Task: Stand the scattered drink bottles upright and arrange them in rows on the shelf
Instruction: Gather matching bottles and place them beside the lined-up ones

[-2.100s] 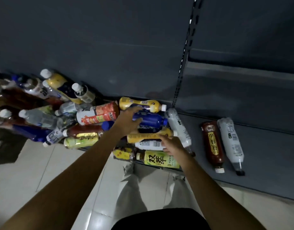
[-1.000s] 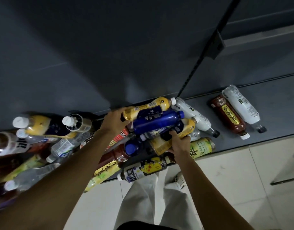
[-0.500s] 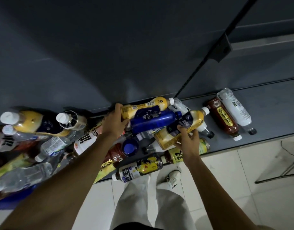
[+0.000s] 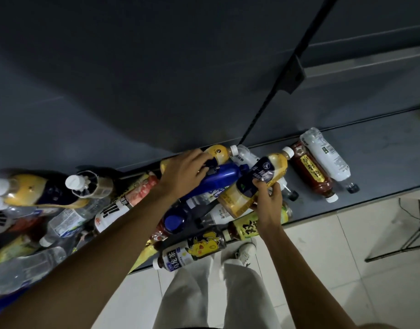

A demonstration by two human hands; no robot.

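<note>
Since half a second ago the right hand (image 4: 267, 203) has tipped the yellow bottle (image 4: 256, 186) further up off the pile (image 4: 180, 210), fingers curled round its dark label. The left hand (image 4: 182, 174) has slid onto the blue bottle (image 4: 218, 179), fingers curled over it. Bottles at far left are cut off and blurred. The labels' Chinese writing is too small to read.

- The right hand (image 4: 267, 203) has lifted the yellow plastic drink bottle with a dark blue label (image 4: 256, 184) clear of the pile, neck raised.
- The left hand (image 4: 182, 174) has shifted onto the solid blue plastic bottle (image 4: 218, 180).
</note>
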